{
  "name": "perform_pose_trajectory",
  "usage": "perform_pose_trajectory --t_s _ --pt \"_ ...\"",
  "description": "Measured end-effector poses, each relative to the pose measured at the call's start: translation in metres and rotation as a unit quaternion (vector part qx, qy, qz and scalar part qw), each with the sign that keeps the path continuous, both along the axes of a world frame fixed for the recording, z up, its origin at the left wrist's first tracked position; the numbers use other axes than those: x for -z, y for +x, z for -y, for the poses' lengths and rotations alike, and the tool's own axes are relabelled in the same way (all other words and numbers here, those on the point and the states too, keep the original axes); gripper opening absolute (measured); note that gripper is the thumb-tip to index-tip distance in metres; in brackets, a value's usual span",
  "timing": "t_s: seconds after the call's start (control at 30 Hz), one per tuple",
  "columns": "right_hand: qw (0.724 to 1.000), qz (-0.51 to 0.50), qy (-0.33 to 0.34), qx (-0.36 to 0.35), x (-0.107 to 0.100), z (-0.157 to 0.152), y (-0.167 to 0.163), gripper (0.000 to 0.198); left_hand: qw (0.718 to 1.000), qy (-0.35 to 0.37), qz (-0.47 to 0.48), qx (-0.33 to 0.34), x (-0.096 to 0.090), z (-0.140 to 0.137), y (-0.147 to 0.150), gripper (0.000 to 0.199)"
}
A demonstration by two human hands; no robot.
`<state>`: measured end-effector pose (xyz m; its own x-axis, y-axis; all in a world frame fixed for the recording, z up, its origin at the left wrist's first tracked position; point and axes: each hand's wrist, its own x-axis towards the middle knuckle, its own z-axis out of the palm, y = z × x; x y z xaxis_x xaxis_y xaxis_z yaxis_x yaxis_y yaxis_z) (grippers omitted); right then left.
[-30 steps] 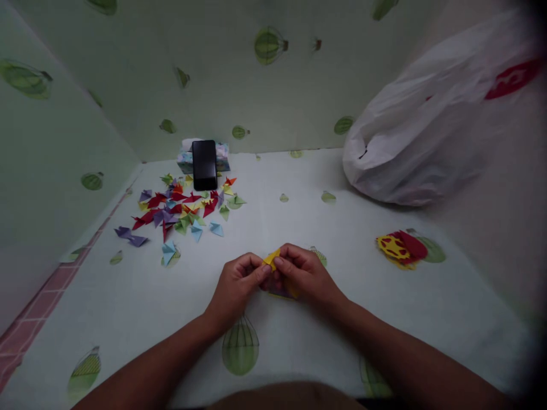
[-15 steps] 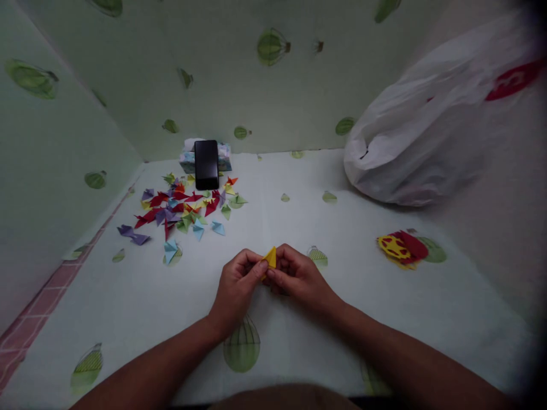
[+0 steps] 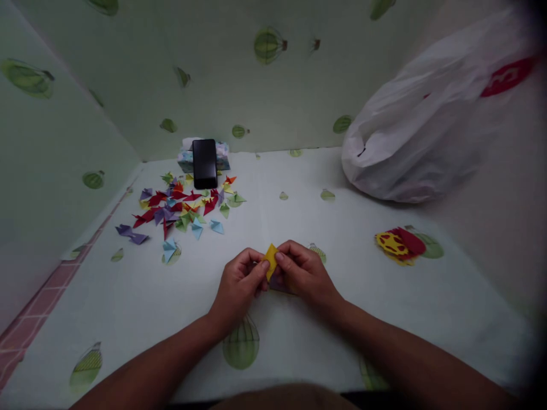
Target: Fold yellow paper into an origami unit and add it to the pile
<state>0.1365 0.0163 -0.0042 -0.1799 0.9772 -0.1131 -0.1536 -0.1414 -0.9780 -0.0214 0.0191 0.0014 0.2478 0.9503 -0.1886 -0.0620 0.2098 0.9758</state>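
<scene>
A small folded yellow paper is pinched between both hands, just above the middle of the white tabletop. My left hand grips its left side, thumb pressed on the front face. From the right, my right hand pinches its edge between thumb and fingers. Some fingertips lie hidden behind the paper. Under my right hand a flat purplish piece with a yellowish edge shows in part; I cannot make out what it is.
Many small folded-paper pieces in several colours lie at the back left. Behind them a black phone leans on a tissue box. Yellow and red cut-outs lie to the right, below a white plastic bag.
The yellow paper has turned and now shows a wider, diamond-like face. My right thumb has moved up onto its right edge, and more of the purplish piece beneath is visible.
</scene>
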Motion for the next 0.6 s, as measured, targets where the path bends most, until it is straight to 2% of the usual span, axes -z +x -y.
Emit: perform_pose_trajectory --t_s 0.17,0.27,0.33,0.4,0.5,0.6 --pt "0.999 0.022 0.019 -0.02 -0.0017 -0.0017 0.003 0.028 0.999 -0.011 0.027 -0.012 -0.0002 -0.0006 0.002 0.019" --pt "0.997 0.058 0.047 0.007 -0.0007 -0.0034 0.0036 0.02 0.999 -0.011 0.029 -0.007 -0.0001 -0.0021 0.0024 0.019" --pt "0.991 0.094 0.092 0.036 -0.0005 -0.0043 0.0041 0.011 1.0 -0.01 0.019 -0.01 0.0 -0.0027 0.0025 0.019" --pt "0.973 0.157 0.161 0.059 -0.001 -0.0051 0.005 0.004 1.0 -0.005 -0.001 -0.014 0.0003 -0.0027 0.0024 0.019" --pt "0.917 0.267 0.283 0.083 -0.0025 -0.006 0.0064 0.011 0.999 0.018 -0.05 -0.011 0.002 -0.0017 0.0018 0.015" --pt "0.884 0.313 0.338 0.083 -0.0039 -0.0062 0.0067 0.014 0.994 0.054 -0.099 -0.012 0.0041 -0.0005 0.001 0.011"
